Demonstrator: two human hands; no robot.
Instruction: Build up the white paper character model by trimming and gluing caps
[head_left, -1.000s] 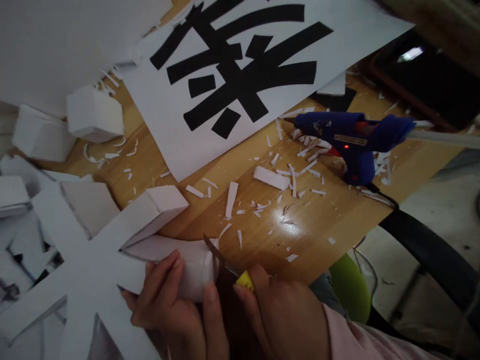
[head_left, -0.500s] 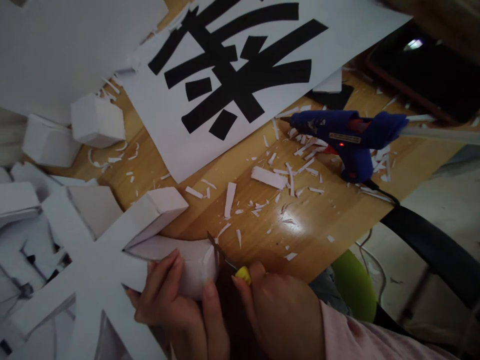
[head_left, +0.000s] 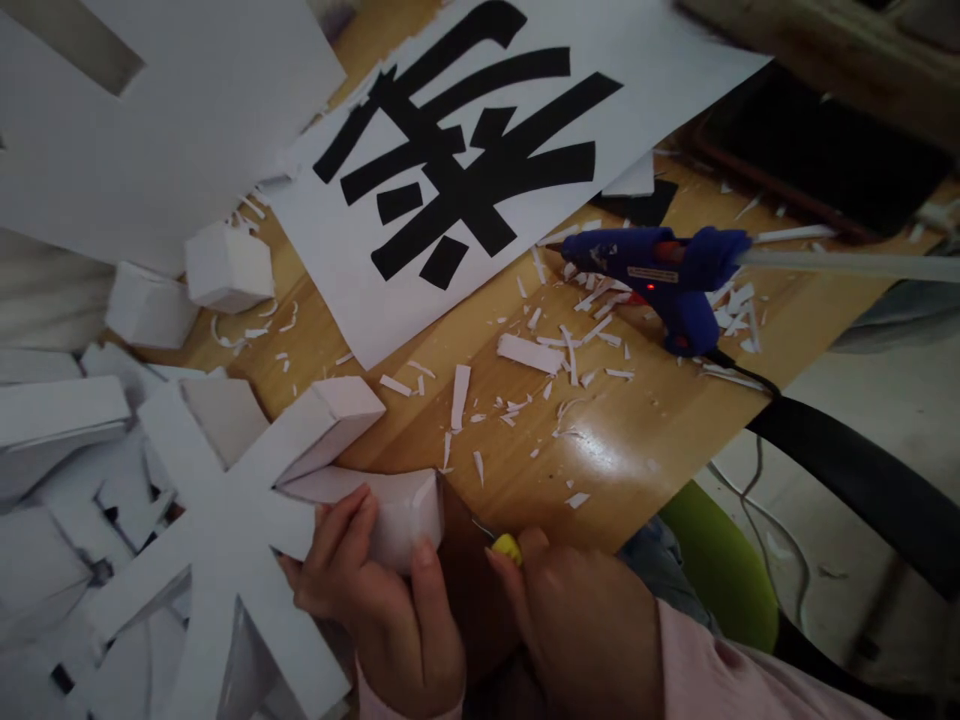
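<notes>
A white three-dimensional character made of foam board (head_left: pixel 232 510) lies at the lower left, its arms boxed in with side walls. My left hand (head_left: pixel 382 600) grips the end of one arm, thumb on the near corner and fingers over the side wall. In my right hand (head_left: pixel 577 610) is a craft knife (head_left: pixel 507 548) with a yellow handle, held in a closed fist. Its thin blade points up and left toward the arm's end; the tip is hard to make out against the dark gap beside the table edge.
Behind lies a paper sheet with a printed black character (head_left: pixel 465 180). A blue hot glue gun (head_left: pixel 660 270) with a lit red light rests among white scraps (head_left: pixel 532 352). White foam blocks (head_left: pixel 229 265) stand at left, a dark tablet-like device (head_left: pixel 817 150) at upper right, a green chair (head_left: pixel 720 560) below.
The knife has drawn back slightly from the arm's end, downward and right. My left hand keeps its hold on the foam character. The whole view has shifted a little.
</notes>
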